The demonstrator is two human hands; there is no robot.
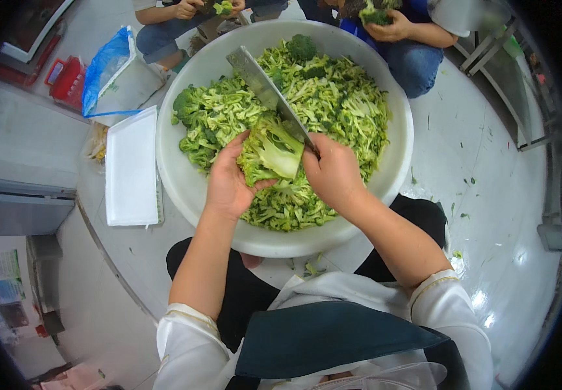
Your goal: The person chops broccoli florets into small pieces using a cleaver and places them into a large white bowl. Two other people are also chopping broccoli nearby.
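Note:
My left hand [230,182] cradles a cut broccoli head [269,151], its pale sliced stem turned up. A cleaver [265,84] is gripped by its handle in my right hand [334,170]. The broad blade slants up and to the left, passing just above the broccoli's far side; I cannot tell whether it touches. Both hands are over a large white round tub [401,140]. Chopped broccoli pieces [352,104] fill much of it, with darker green florets [193,107] at the left and a whole-looking dark crown [301,47] near the far rim.
Across the tub, two people sit holding broccoli [223,8]. At the left stand a white foam box lid [131,172], a bin with a blue liner [117,71] and a red basket [66,79]. A metal rack [498,55] is at right; green scraps lie on the floor.

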